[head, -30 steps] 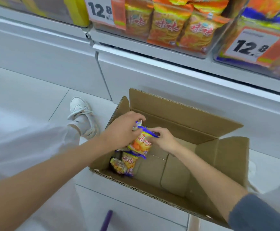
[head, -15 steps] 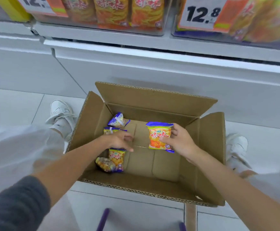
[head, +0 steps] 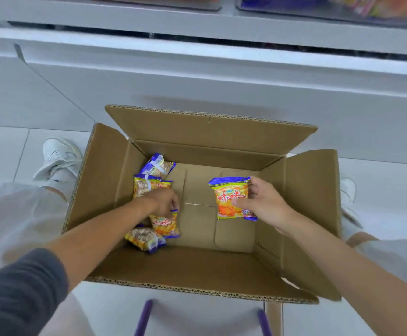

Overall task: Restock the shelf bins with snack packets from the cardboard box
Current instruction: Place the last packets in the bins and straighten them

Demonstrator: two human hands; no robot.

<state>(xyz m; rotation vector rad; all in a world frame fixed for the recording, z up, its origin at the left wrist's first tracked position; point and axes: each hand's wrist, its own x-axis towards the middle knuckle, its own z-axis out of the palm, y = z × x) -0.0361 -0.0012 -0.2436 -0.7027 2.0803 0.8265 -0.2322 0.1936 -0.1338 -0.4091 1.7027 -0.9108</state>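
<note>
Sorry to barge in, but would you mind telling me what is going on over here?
A person is working over an open cardboard box on the floor in front of the shelving. The right hand holds an orange snack packet upright over the bare middle of the box. The left hand reaches into the left side and pinches the top edge of a second packet. Three loose packets lie around it.

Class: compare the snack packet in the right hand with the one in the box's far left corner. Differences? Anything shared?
The held packet is gripped by the right hand; the corner packet lies loose against the cardboard box wall. The held packet shows its orange front with red lettering; the corner packet shows its back seam. Both have purple-blue ends.
</note>
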